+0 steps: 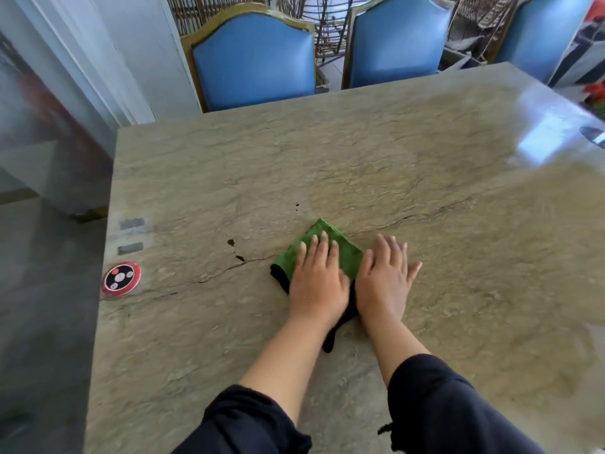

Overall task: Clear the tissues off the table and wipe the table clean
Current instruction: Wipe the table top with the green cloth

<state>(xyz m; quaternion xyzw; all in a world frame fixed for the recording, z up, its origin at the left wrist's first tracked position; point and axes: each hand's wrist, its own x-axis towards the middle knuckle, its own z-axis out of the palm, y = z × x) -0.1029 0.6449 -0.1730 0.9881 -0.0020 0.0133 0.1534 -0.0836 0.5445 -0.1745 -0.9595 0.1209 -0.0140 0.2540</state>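
Observation:
A folded green cloth (330,247) with a black edge lies flat on the stone-patterned table (458,290), near its middle. My left hand (317,283) presses down on the cloth with fingers spread. My right hand (384,280) lies flat beside it, its inner edge over the cloth's right side and its fingers on the bare table. Dark spots (235,249) mark the table just left of the cloth, and a smaller spot (297,206) sits beyond it. No tissue is in view.
A round red and black call button (120,278) sits near the table's left edge, with two grey labels (131,235) beyond it. Blue chairs (252,60) stand along the far side. The floor (39,306) drops off to the left.

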